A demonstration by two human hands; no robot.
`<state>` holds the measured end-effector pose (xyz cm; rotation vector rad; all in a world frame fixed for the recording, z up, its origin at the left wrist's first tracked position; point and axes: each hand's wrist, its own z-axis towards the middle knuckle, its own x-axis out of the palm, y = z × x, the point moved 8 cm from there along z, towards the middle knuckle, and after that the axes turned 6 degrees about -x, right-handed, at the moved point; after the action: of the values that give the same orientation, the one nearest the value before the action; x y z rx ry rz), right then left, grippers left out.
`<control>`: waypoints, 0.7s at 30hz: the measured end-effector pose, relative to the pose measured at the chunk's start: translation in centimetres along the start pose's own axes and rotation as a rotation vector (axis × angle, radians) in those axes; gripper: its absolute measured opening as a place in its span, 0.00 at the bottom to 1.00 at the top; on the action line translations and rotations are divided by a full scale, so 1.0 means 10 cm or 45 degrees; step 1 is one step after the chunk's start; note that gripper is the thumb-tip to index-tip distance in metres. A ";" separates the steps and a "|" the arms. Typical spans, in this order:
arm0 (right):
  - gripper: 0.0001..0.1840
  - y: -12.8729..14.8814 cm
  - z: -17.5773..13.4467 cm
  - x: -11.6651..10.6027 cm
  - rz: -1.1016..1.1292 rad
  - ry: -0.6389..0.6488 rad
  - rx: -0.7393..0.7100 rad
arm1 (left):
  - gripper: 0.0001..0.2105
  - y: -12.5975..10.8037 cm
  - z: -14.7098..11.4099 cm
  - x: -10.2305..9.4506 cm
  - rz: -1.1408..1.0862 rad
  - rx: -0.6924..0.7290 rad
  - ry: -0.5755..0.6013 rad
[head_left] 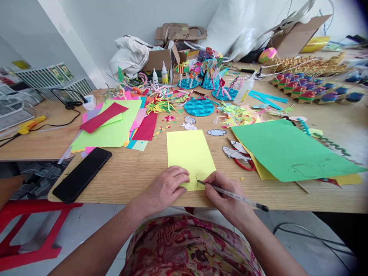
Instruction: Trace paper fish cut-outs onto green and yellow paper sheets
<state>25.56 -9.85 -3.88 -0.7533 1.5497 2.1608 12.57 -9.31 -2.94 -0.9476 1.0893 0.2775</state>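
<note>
A yellow sheet of paper (188,151) lies at the table's front edge, with a dark outline drawn near its lower end. My right hand (224,191) is closed around a clear-barrelled pen (241,198), its tip touching the paper by the drawn line. Flat on the sheet's lower left corner rests my left hand (165,188), fingers stretched out and holding nothing. Beyond the sheet are small cut-out paper fish (216,132). To the right, more fish cut-outs (236,154) lie over red-handled scissors (245,164).
A black phone (82,174) lies at the left front, below stacked coloured paper (106,130). Green paper (287,149) covers the right side. Behind stand blue paper-plate crafts (199,107), a glue bottle (245,90) and paper scraps (241,114). A red stool (37,234) stands below left.
</note>
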 end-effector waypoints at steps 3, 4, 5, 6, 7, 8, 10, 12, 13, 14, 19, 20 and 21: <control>0.07 -0.03 0.00 0.00 0.017 -0.010 0.032 | 0.08 0.00 0.00 0.00 -0.001 -0.001 0.003; 0.07 -0.04 0.00 0.01 0.022 -0.008 0.038 | 0.08 0.00 0.00 0.00 0.000 0.000 0.004; 0.07 -0.05 0.00 0.02 0.023 -0.005 0.042 | 0.08 0.00 0.00 0.00 0.002 0.000 0.005; 0.06 -0.06 0.00 0.03 0.019 -0.003 0.039 | 0.09 -0.01 0.00 0.00 0.003 0.003 0.005; 0.06 -0.06 0.00 0.04 0.010 -0.005 0.033 | 0.09 -0.01 0.00 0.00 0.005 0.005 0.006; 0.06 -0.05 0.00 0.03 -0.001 -0.011 0.023 | 0.09 -0.01 0.00 0.00 0.006 0.005 0.007; 0.05 -0.02 0.01 0.01 -0.017 -0.020 -0.006 | 0.09 0.00 0.00 0.00 0.008 0.005 0.004; 0.06 0.00 0.01 0.00 -0.014 -0.011 -0.014 | 0.09 0.00 0.00 0.01 0.009 0.006 0.001; 0.06 0.01 0.01 -0.01 -0.012 -0.007 -0.010 | 0.08 0.00 0.00 0.01 0.010 0.007 -0.002; 0.06 0.02 0.01 -0.01 -0.013 -0.007 -0.005 | 0.08 0.00 0.00 0.01 0.010 0.010 -0.004; 0.05 0.04 0.01 -0.02 0.002 0.002 -0.018 | 0.09 0.01 -0.01 0.01 0.005 0.021 -0.005; 0.05 0.04 0.01 -0.02 0.013 0.015 -0.019 | 0.09 0.01 -0.01 0.01 0.008 0.018 -0.003; 0.06 0.03 0.00 -0.01 0.024 0.031 -0.019 | 0.09 0.01 -0.01 0.01 0.010 0.016 -0.002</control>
<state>25.43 -9.94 -3.59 -0.7752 1.5602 2.1868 12.50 -9.35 -3.11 -0.9321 1.0926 0.2779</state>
